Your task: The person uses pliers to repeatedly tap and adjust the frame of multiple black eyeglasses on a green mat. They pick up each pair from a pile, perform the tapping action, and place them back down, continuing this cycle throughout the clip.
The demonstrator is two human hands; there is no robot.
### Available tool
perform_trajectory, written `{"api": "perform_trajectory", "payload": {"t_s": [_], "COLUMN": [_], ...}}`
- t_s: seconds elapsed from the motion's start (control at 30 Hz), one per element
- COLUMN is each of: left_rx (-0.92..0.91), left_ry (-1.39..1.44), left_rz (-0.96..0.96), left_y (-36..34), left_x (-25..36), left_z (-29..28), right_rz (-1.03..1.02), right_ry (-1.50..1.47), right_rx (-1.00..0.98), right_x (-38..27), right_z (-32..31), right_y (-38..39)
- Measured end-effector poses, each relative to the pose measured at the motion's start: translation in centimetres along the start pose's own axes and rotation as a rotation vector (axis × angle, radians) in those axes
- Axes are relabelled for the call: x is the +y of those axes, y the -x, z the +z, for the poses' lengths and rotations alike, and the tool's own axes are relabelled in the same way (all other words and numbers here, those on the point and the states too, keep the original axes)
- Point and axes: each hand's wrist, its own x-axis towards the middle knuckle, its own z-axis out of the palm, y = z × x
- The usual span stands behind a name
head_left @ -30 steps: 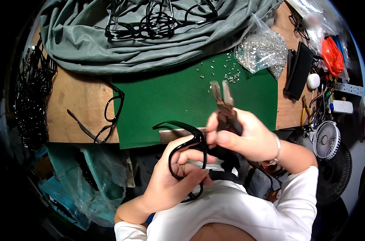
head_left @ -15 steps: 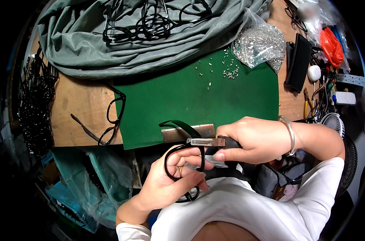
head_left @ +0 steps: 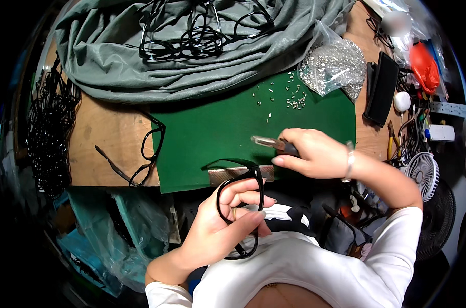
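Observation:
My left hand [head_left: 225, 215] grips a black eyeglass frame [head_left: 262, 192] near the front edge of the green mat [head_left: 207, 133]. Its fingers pass behind and through one rim, and one temple stretches away over the mat. Up and to the right, my right hand [head_left: 310, 154] is closed around dark-handled pliers [head_left: 269, 142]. Their metal jaws point left above the mat, apart from the frame. A rough metal block [head_left: 228, 175] lies at the mat's front edge, partly behind the frame. Small silvery pieces [head_left: 296, 100] are scattered farther back on the mat.
Grey cloth [head_left: 192, 77] at the back carries several black frames [head_left: 202, 38]. A clear bag [head_left: 330, 64] of silvery pieces lies back right. Another frame [head_left: 151, 146] rests left, beside a heap of black frames [head_left: 48, 138]. At right are a black case [head_left: 382, 87] and a small fan [head_left: 423, 177].
My right hand has carried the pliers up and away from the frame, out over the mat. The left hand still holds the frame in nearly the same place.

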Motion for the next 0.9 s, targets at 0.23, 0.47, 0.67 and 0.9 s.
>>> {"api": "perform_trajectory", "payload": {"t_s": [0.23,0.47,0.67,0.9], "left_rx": [0.315,0.767,0.717,0.960], "left_ry": [-0.637,-1.862,-1.736,-1.962], "left_rz": [0.304,0.634,0.556,1.155], "left_y": [-1.0,-1.5,-2.9,-11.9], "left_x": [0.1,4.3,4.9,12.0], "left_z": [-4.0,-10.1,-13.3,-12.2], "right_rz": [-0.044,-0.052,-0.097,-0.147], "right_ry": [-0.070,-0.117,-0.073,-0.066], "right_rx": [0.176,0.179,0.190,0.151], "right_x": [0.7,-0.4,-0.5,-1.9], "right_z": [1.8,1.5,0.9,1.9], "right_y": [-0.5,-0.9,-0.2,0.0]}}
